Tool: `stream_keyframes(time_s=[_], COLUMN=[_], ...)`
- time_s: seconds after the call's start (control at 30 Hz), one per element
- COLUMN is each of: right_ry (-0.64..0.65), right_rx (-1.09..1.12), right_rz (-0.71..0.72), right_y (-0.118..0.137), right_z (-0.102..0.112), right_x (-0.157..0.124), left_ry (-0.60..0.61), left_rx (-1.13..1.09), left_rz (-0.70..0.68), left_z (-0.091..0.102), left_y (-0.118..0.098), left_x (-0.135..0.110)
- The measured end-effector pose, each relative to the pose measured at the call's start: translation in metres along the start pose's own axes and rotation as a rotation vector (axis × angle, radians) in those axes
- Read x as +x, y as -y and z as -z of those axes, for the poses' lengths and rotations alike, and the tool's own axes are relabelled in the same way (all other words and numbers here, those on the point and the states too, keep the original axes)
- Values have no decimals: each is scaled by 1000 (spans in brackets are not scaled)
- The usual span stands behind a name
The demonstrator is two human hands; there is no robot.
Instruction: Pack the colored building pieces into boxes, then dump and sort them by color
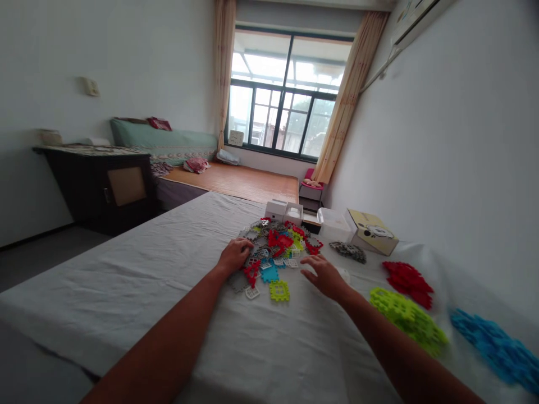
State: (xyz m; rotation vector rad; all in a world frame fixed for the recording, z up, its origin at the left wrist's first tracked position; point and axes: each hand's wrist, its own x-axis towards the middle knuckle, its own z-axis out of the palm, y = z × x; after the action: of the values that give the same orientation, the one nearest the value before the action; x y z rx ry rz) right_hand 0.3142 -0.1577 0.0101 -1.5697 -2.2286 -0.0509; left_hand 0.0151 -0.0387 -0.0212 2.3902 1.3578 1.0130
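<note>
A mixed heap of flat plastic puzzle tiles (278, 247), red, grey, white, blue and green, lies on a white sheet (168, 269) in front of me. My left hand (234, 254) rests palm down on the heap's left edge, its fingers curled over grey tiles. My right hand (322, 275) hovers just right of the heap, fingers stretched toward it and holding nothing. A single green tile (279, 290) and a blue tile (269, 274) lie at the near edge of the heap.
To the right lie sorted piles: grey (348, 251), red (407, 281), green (407, 318) and blue (497, 348). A cardboard box (373, 231), a clear tub (334, 224) and small white boxes (284, 211) stand behind the heap. A dark cabinet (101, 182) and a bed (227, 179) are beyond.
</note>
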Motion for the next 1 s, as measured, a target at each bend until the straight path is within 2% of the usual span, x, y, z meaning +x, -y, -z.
stream_keyframes(time_s=[0.07,0.17,0.4,0.47,0.63,0.73,0.83,0.93,1.0], right_ry=[17,22,64,-2,-256,-267,-267,-325,-363], right_rx=[-18,-55,45,113,170,127,-8,-127,-151], right_rz=[-9,-48,42,-20,-390,-438,-473,-490,-424], right_y=[19,30,37,28,-23,-51,-64,-63,-52], right_z=[-14,-23,-15,-12,6,15,16,16,14], right_x=[10,18,-3,-10,-22,-30,-36,-35,-32], left_ry=[-3,-9,-8,-7,4,3,6,14,16], left_rx=[-3,-9,-20,-19,-10,-10,-18,-22,-16], left_rz=[2,9,15,15,5,15,9,-10,-10], left_z=[-1,-1,-4,-4,-2,0,0,0,0], left_y=[1,1,2,2,0,-1,-1,0,0], left_x=[-1,-1,1,1,1,1,2,3,3])
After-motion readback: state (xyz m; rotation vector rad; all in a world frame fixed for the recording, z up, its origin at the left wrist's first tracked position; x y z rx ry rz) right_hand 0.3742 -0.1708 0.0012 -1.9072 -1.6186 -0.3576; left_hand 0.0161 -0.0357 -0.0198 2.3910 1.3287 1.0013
